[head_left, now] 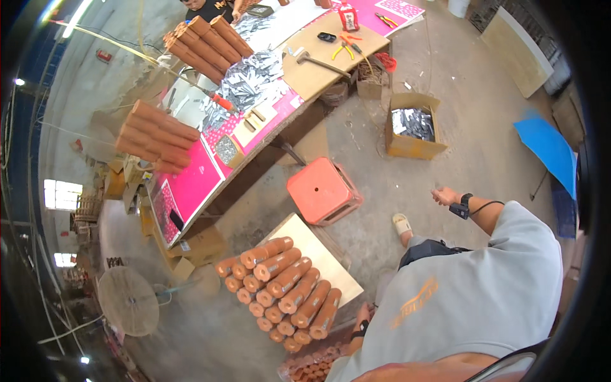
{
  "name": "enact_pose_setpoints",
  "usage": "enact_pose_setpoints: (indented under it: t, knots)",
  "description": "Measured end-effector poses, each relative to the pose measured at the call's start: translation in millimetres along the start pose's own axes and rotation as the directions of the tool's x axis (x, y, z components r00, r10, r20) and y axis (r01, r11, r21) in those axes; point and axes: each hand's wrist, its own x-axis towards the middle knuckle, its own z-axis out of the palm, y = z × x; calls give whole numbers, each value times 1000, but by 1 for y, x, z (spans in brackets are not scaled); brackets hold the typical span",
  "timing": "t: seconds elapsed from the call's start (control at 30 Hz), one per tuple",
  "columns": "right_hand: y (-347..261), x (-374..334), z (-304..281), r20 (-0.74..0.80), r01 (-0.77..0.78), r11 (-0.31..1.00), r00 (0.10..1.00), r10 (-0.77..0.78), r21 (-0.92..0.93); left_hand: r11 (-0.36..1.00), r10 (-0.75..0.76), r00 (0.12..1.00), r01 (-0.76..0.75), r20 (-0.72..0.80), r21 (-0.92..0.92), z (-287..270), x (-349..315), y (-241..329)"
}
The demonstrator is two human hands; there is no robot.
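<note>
My right hand [447,196] is held out over the floor, fingers curled in. What it holds, if anything, is too small to make out. A dark device is strapped to that wrist. Low in the view, my left hand [363,314] hangs beside a stack of reddish-brown cylinders [296,275], its fingers mostly hidden. The cylinders have holes in their ends and lie in a pile on a pale board [344,280]. Whether my left hand touches them, I cannot tell. Below that hand are more brown pieces in clear wrapping [312,364].
A red stool [321,188] stands before a long pink-covered table [191,181] bearing cylinder stacks [156,137], metal strips [251,79], a hammer [321,62] and pliers [344,51]. A cardboard box [414,148] of metal pieces sits on the floor. A fan [129,300] stands left; another person [213,9] is behind the table.
</note>
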Motion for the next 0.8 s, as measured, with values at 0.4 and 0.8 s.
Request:
enact_pose_setpoints:
  t: [0.4,0.8]
  knots:
    - [-190,66,-45,186,335,795,942,-280,-506,942,317,928,-332,-198,-52,-100,170,232]
    - [-271,94,-106,117,108,688,993,-34,-717,970,32,879,88,-476,227,-152,223,455]
